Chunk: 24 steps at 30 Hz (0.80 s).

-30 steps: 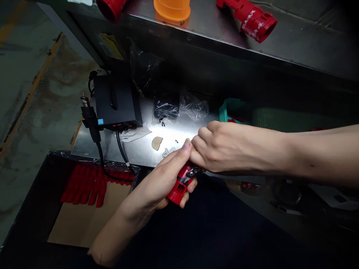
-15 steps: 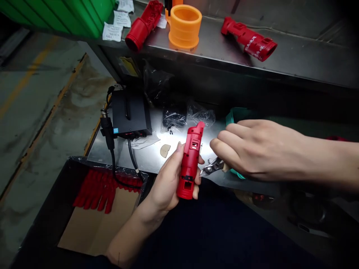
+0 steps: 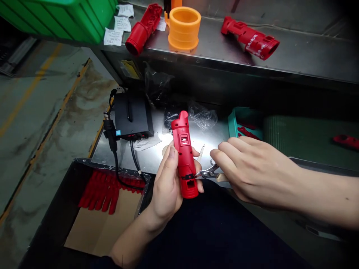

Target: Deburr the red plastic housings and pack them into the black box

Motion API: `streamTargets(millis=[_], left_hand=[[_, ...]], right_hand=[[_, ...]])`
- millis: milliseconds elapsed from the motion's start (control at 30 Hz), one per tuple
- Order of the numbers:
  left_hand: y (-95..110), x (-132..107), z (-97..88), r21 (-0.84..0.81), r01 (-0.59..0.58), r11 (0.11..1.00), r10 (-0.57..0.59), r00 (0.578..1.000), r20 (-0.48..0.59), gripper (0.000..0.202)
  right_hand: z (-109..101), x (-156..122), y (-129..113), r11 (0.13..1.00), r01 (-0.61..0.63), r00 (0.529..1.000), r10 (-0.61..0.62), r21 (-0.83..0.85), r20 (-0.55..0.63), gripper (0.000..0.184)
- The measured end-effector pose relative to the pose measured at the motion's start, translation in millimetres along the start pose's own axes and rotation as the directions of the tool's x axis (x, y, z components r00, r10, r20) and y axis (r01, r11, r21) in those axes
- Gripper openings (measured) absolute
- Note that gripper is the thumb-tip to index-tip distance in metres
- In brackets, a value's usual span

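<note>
Your right hand has just brought the steel side cutters in, their tips now at a dark groove near the end of the red plastic casing. Your left hand wraps around the casing, holding the smooth, slotted moulding upright. Your right hand grips the cutters; a teal tray sits beyond it.

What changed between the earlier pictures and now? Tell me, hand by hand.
The left hand has raised the red plastic housing upright from its low, tilted hold. The right hand has brought the tips of the side cutters back to the housing's lower end. The orange plastic cylinder and black box stayed where they were.
</note>
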<state>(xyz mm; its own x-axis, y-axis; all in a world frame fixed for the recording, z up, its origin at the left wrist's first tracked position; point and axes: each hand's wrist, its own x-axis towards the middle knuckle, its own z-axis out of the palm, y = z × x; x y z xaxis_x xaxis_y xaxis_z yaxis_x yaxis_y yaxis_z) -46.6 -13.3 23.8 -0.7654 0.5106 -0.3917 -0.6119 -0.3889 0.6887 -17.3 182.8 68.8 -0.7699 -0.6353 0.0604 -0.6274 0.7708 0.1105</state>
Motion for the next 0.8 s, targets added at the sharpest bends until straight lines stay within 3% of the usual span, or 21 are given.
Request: streamTargets(millis=[100,167,233,267,333,400,467,567,667,800], left_hand=[[-4,7,-7.1,0.043,-0.07,0.997,0.072,0.997,-0.036,0.019],[-9,15,-19.0,0.129,-0.128,0.983,0.143,0.983,-0.115,0.026],[-18,27,-36.4,0.209,-0.133,0.969,0.186,0.948,-0.259,0.043],[-23,34,-46.5,0.216,-0.114,0.97,0.176,0.938,-0.3,0.05],[-36,49,-67.6,0.174,-0.055,0.983,0.11,0.939,-0.326,0.05],[-48,60,-87.8,0.134,-0.037,0.99,0.083,0.93,-0.359,0.049],[-59,66,-105.0,0.091,0.005,0.996,0.029,0.932,-0.361,0.05],[-70,71,-121.8,0.114,0.099,0.989,-0.05,0.928,-0.369,0.044],[-72,75,-125.7,0.154,0.169,0.974,-0.096,0.913,-0.397,0.033],[-61,75,-114.5,0.105,0.18,0.978,-0.135,0.932,-0.337,0.033]], right_hand=[[8,-6,2,0.99,-0.092,0.995,0.089,0.107,0.037,0.023],[28,-12,-3,0.914,-0.281,0.958,0.249,0.294,0.142,0.032],[64,-21,-12,0.703,-0.541,0.84,0.426,0.462,0.336,0.045],[88,-27,-18,0.655,-0.608,0.792,0.466,0.449,0.394,0.047],[140,-43,-30,0.567,-0.737,0.673,0.564,0.369,0.478,0.034],[188,-59,-46,0.445,-0.854,0.517,0.674,0.269,0.527,0.021],[226,-74,-64,0.326,-0.924,0.38,0.751,0.197,0.539,0.023],[261,-88,-84,0.188,-0.971,0.24,0.818,0.151,0.523,0.029],[279,-93,-84,0.1,-0.983,0.163,0.863,0.154,0.478,0.036],[289,-91,-65,0.068,-0.974,0.162,0.877,0.218,0.453,0.038]])
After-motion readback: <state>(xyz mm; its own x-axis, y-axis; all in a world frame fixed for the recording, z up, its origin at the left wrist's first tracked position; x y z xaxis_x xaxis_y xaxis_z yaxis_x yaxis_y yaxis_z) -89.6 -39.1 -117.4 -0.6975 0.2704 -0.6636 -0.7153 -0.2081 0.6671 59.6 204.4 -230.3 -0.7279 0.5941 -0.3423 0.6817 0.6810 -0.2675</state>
